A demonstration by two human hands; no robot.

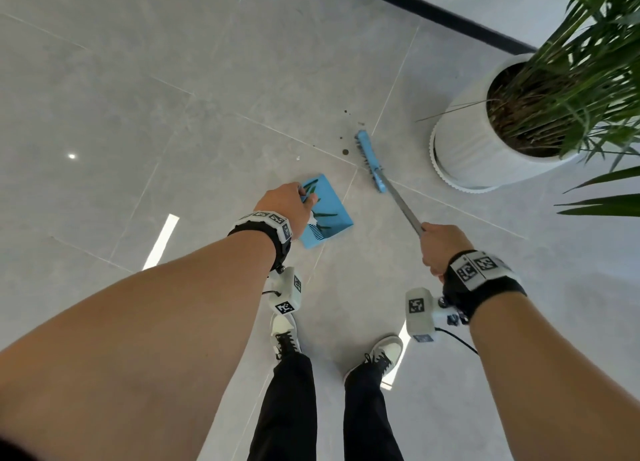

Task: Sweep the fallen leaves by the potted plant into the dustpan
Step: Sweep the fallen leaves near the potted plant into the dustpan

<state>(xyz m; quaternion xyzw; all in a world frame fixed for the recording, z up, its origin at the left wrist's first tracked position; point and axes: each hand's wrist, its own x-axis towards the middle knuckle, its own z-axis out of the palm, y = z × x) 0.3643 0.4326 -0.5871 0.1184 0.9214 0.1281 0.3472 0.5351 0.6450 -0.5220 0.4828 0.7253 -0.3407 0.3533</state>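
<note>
A blue dustpan sits low over the grey tiled floor with several green leaves lying in it. My left hand is shut on its handle, which the hand hides. My right hand grips the metal handle of a blue broom, whose head rests on the floor to the right of the dustpan, apart from it. Small dark crumbs of soil lie on the tiles just left of the broom head. The white ribbed pot of the plant stands at the right.
Long green fronds hang over the upper right and right edge. A black skirting strip runs along the wall at the top. My two shoes stand on the tiles below my hands. Open floor stretches to the left.
</note>
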